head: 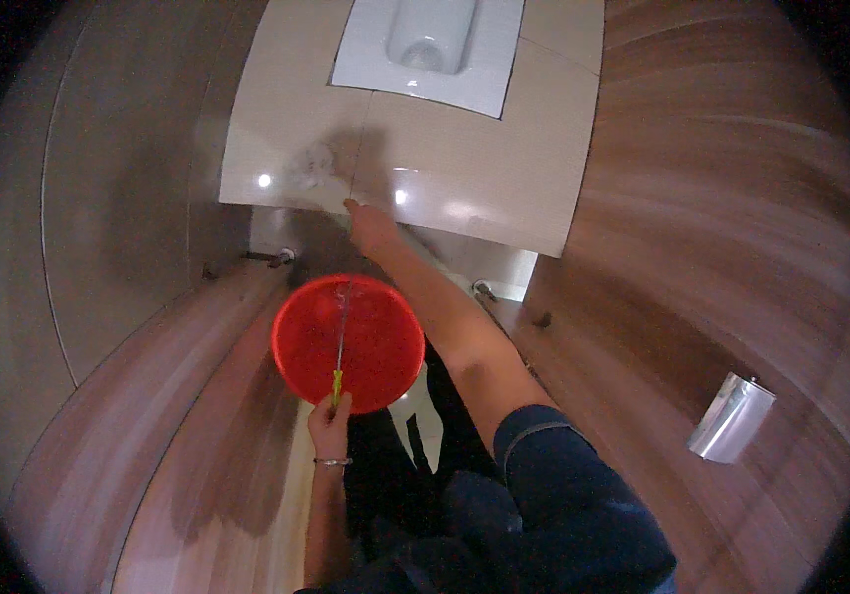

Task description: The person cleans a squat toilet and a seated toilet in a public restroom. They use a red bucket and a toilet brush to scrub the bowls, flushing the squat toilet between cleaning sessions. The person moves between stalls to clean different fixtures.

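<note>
My left hand [330,423] grips the yellow-green sleeve of the wire handle [337,380] on a red plastic bucket [384,356]. The handle stretches across the bucket's round mouth, and a small bright patch shows inside near the far rim. My right arm reaches forward past the bucket. My right hand [373,226] is over the front edge of a raised tiled step [484,171], its fingers towards a blurred whitish patch [313,165]. Whether this patch is a brush head, a cloth or splashed water cannot be told, nor whether the hand holds anything.
A white squat toilet [503,82] is set into the step ahead. Brown wood-patterned panels [692,223] rise on the right and a partition [187,416] on the left. Metal support feet [483,288] stand near the step. A shiny metal paper holder [733,417] juts from the right panel.
</note>
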Motion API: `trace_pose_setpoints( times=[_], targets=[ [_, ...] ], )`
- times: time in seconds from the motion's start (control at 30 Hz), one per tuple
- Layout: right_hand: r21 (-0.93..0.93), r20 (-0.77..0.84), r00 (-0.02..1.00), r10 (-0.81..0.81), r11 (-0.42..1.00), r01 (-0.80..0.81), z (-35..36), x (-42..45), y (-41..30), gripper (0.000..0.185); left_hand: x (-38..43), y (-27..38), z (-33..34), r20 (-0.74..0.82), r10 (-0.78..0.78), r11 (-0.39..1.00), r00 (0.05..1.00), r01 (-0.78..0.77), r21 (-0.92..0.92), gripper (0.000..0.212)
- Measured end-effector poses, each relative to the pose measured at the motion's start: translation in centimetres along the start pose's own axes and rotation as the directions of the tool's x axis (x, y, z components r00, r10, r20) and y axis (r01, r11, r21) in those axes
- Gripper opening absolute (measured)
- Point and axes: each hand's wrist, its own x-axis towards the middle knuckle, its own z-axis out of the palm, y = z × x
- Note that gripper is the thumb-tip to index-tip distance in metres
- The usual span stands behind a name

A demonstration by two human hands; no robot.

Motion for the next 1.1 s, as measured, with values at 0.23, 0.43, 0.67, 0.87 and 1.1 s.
trace_pose_setpoints(
  times=[0.23, 0.43, 0.67, 0.87, 1.1],
  targets=[
    [-0.142, 0.026, 0.979, 0.202, 0.970, -0.197, -3.0, -6.3, 6.9, 0.043, -0.4, 0.1, -0.3, 0.017, 0.062, 0.998, 0.998, -0.061, -0.026, 0.031],
    [-0.332, -0.023, 0.863, 0.504, 0.811, -0.482, -10.5, -14.2, 17.4, 0.043, -0.7, -1.8, -0.9, -0.031, 0.131, 0.988, 0.991, -0.133, -0.074, 0.031],
    [0.818, -0.085, 0.712, 0.697, 0.457, -0.349, -12.8, -16.6, 15.3, 0.028, -4.7, 0.8, -2.3, -0.035, 0.102, 0.995, 0.994, -0.102, 0.004, 0.033],
    [0.840, 0.278, 0.801, 0.529, -0.539, 0.065, -13.1, -21.3, 0.0, 0.016, -10.0, 2.5, -5.6, -0.082, 0.110, 0.990, 0.991, -0.117, -0.083, 0.031],
    [0.805, 0.290, 0.924, 0.248, -0.586, -0.095, -13.4, -44.4, -9.2, 0.025, -13.5, 1.5, -6.6, 0.036, 0.286, 0.956, 0.957, -0.283, -0.071, 0.038]
  ],
)
